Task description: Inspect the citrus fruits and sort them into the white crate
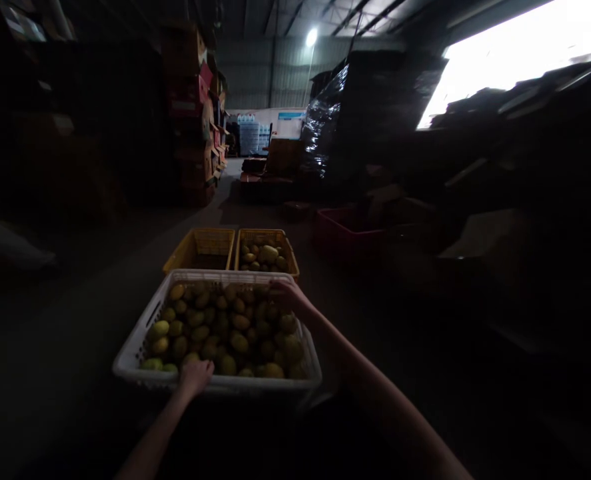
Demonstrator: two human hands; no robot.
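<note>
A white plastic crate [142, 350] stands in front of me, filled with oval yellow-green fruits [220, 323] that look like mangoes. At its near rim, left of the middle, my left hand [196, 377] is closed, with its fingers curled over the edge beside the front fruits. Stretched across the crate, my right hand [286, 293] is at the far right corner, above the fruits and close to the back rim. Its fingers point left and down. In the dim light I cannot make out whether they grip a fruit or only touch one.
Behind the white crate are two yellow crates: the left one [175, 257] shows its bare inside, the right one [294, 259] holds more fruits. A red crate [350, 230] is to the right. Stacked cartons [190, 100] rise at left; a wrapped pallet load [325, 123] stands behind.
</note>
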